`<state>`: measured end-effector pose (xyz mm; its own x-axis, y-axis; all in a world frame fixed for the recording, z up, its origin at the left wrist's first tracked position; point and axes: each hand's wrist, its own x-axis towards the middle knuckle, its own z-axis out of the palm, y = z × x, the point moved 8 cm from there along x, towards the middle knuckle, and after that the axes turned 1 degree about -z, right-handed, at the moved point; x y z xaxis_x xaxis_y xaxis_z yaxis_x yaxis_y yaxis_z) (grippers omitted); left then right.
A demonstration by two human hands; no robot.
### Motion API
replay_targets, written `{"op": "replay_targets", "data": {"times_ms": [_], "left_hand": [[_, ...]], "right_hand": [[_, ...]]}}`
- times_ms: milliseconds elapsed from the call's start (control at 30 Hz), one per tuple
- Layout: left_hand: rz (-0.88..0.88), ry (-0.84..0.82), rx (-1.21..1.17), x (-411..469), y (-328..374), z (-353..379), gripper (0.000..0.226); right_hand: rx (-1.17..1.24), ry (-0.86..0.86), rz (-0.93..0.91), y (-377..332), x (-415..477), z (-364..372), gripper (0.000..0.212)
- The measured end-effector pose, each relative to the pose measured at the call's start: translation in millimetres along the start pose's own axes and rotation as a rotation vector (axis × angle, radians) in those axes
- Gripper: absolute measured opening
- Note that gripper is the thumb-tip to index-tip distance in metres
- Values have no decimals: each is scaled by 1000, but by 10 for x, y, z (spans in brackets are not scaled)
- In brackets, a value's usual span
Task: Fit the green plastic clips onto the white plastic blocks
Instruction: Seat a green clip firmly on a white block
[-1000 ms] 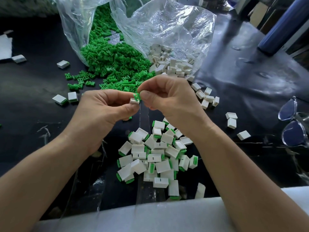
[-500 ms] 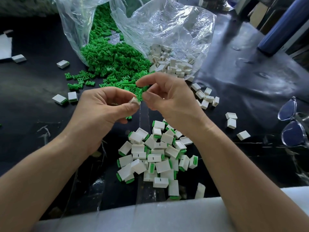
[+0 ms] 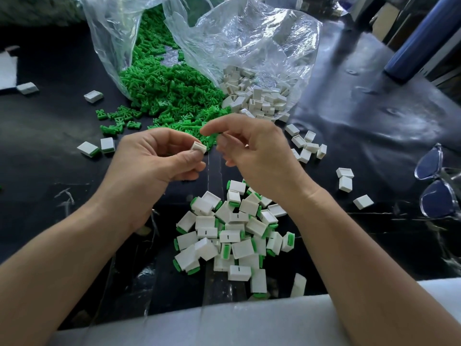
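My left hand pinches one white block between thumb and fingers, its hollow end facing up and right. My right hand hovers just right of the block without touching it. A small green clip shows between its index fingertip and thumb, partly merging with the green pile behind. Loose green clips spill from a clear plastic bag. Bare white blocks spill from a second clear bag. Below my hands lies a heap of blocks with green clips fitted.
The black table carries stray white blocks to the right and to the left. Clear-framed glasses lie at the right edge. A blue cylinder leans at the far right. White foam padding lines the near edge.
A second ago both hands were pressed together with the clip at the block. They have since separated, and the right hand has drawn the clip up and away to the right.
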<state>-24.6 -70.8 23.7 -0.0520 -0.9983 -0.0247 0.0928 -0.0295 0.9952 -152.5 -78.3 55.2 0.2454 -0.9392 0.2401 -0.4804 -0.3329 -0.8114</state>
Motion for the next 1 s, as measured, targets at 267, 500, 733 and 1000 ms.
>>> {"op": "replay_targets", "data": {"times_ms": [267, 500, 733, 1000], "left_hand": [[-2, -19, 33, 0, -16, 6, 15], [5, -24, 65, -4, -10, 11, 14], [6, -19, 68, -2, 6, -1, 16], [-1, -14, 102, -9, 10, -8, 17]], "right_hand": [[95, 30, 27, 8, 16, 5, 22], [232, -8, 65, 37, 2, 44, 20], [284, -2, 111, 88, 1, 49, 19], [322, 17, 128, 71, -15, 56, 17]]}}
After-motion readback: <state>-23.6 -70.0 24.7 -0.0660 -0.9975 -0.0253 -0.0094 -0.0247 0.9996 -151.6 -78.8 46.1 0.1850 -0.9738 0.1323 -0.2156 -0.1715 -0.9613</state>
